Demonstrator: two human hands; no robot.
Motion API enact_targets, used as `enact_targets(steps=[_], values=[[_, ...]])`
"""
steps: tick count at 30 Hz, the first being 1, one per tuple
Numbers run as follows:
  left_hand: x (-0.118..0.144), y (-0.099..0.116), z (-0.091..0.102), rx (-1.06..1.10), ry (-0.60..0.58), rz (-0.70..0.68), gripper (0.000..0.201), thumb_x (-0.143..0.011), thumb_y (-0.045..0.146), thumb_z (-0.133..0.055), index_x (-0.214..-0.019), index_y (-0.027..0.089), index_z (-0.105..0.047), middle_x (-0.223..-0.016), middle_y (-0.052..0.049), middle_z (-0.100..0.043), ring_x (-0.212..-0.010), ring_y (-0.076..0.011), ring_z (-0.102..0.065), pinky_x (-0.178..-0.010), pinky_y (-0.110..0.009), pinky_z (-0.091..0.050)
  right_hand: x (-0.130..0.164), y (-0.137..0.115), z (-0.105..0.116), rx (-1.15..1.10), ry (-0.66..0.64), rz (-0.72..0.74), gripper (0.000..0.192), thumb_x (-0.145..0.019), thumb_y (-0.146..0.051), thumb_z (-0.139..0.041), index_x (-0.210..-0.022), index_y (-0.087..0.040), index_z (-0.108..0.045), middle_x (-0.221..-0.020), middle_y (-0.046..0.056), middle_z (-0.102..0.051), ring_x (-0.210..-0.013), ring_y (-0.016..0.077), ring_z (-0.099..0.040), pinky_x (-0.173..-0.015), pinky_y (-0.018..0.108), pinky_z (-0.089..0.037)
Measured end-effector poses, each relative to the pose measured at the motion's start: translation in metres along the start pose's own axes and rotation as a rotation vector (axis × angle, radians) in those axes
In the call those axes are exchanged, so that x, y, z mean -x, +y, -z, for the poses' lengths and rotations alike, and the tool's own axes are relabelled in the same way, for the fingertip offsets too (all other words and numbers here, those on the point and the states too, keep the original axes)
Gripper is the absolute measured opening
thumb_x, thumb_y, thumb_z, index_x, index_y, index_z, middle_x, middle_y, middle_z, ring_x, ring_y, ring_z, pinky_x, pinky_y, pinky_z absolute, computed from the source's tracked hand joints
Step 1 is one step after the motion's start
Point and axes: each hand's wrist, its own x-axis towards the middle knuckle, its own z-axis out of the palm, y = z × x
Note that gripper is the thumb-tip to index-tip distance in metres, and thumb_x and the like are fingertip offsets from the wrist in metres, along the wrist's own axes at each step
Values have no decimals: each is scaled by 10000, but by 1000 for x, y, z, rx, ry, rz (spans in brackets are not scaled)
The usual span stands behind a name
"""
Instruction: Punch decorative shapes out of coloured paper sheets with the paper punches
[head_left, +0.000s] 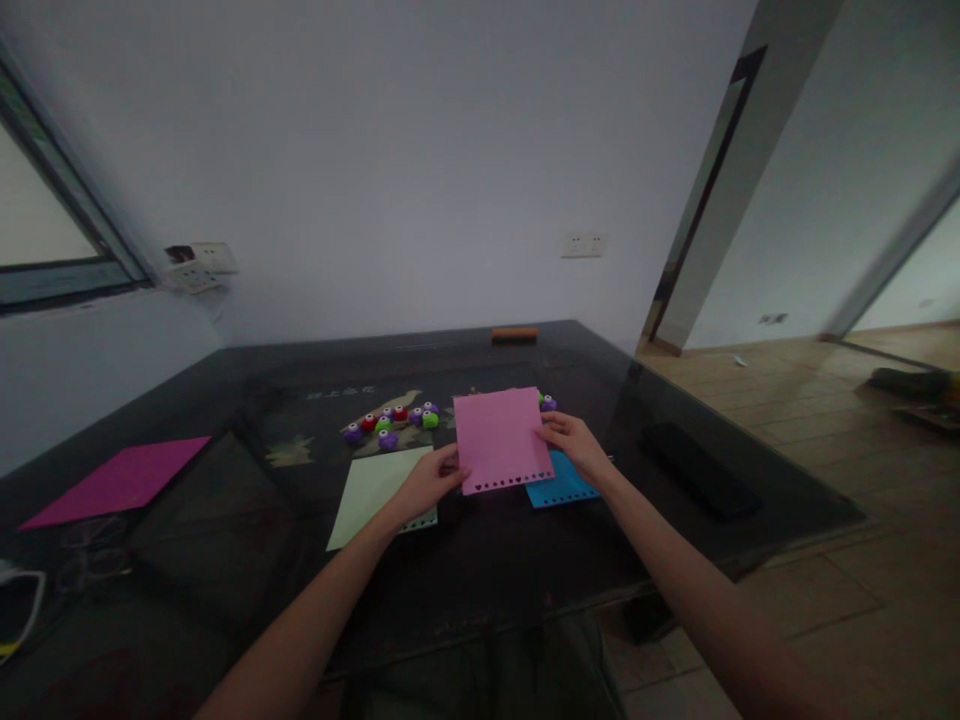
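A pink sheet of paper (501, 440) with a row of small heart-shaped holes along its near edge is held up above the dark table. My left hand (431, 480) pinches its left edge, and my right hand (571, 440) grips the right edge. Under my left wrist lies a pale green sheet (371, 490), also punched along its near edge. A blue punched sheet (564, 484) rests partly behind the pink one, close to my right forearm. Beyond the sheets sits a cluster of small red, green and purple eyeball-like pieces (401, 414); the pink sheet hides some of them.
On the left lies a magenta sheet (124, 480), with a clear looped item (94, 550) nearby. A brown cylinder (514, 335) sits by the wall. A long black object (697, 468) is at the right of the table (465, 590).
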Motion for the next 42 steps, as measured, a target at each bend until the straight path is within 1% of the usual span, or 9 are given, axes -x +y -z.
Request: enact_targets(steps=[7,10,14,18,23,27,32,37,42], values=[[-6,-10,-5,-69,106,-5,265,-789,331,-533,-956,133,-588,-754,-36,-659,-688,-170,-619,-670,-282,-486,-6,7,7,-2,99,59,291,-594,-325,-709,-818,-165,-613,-708,22,-646,-650,153,-587,-666,303,-449],[-12,-7,-9,-88,145,-19,227,-776,316,-539,-883,127,-603,-772,-48,-654,-699,-172,-615,-661,-272,-480,-7,7,10,-1,122,63,295,-586,-323,-710,-813,-163,-611,-698,21,-644,-642,153,-585,-659,300,-450],[-25,2,-14,-113,131,-62,233,-769,276,-527,-922,127,-620,-843,-62,-665,-754,-184,-618,-692,-284,-482,-6,3,13,-4,132,80,281,-590,-321,-707,-806,-165,-617,-712,26,-649,-654,155,-586,-666,300,-453],[-42,6,-23,-132,203,-55,245,-747,252,-533,-920,107,-631,-883,-79,-680,-796,-209,-621,-721,-315,-486,-6,0,17,5,143,104,261,-608,-341,-696,-788,-170,-619,-744,36,-655,-682,163,-590,-662,298,-452],[-60,2,-44,65,277,-10,335,-752,216,-529,-1061,92,-565,-963,-98,-675,-829,-208,-636,-747,-332,-502,-9,1,28,8,169,104,275,-638,-379,-679,-801,-165,-620,-787,50,-660,-715,173,-592,-655,286,-447],[-61,-1,-59,166,259,0,395,-760,203,-547,-1141,109,-500,-1001,-100,-668,-861,-208,-638,-763,-348,-513,-11,2,39,64,183,71,264,-657,-371,-662,-815,-163,-623,-827,58,-668,-741,178,-597,-673,286,-451],[-54,-1,-67,233,154,-14,390,-778,215,-554,-1147,125,-463,-1018,-103,-657,-861,-198,-641,-766,-345,-518,-10,2,51,63,112,36,346,-630,-275,-679,-949,-167,-602,-888,53,-673,-759,173,-612,-717,304,-462],[-50,-5,-61,126,274,16,454,-820,270,-496,-1237,152,-361,-838,-50,-661,-684,-159,-639,-681,-319,-514,-8,3,66,55,130,10,295,-606,-209,-679,-890,-158,-619,-865,52,-675,-746,160,-610,-744,303,-455],[-46,-8,-57,-142,367,-98,382,-818,210,-482,-1194,166,-428,-1021,-85,-601,-834,-161,-608,-760,-320,-493,-4,6,83,110,193,-65,259,-582,-160,-667,-837,-142,-622,-813,46,-673,-683,148,-600,-670,275,-454]])
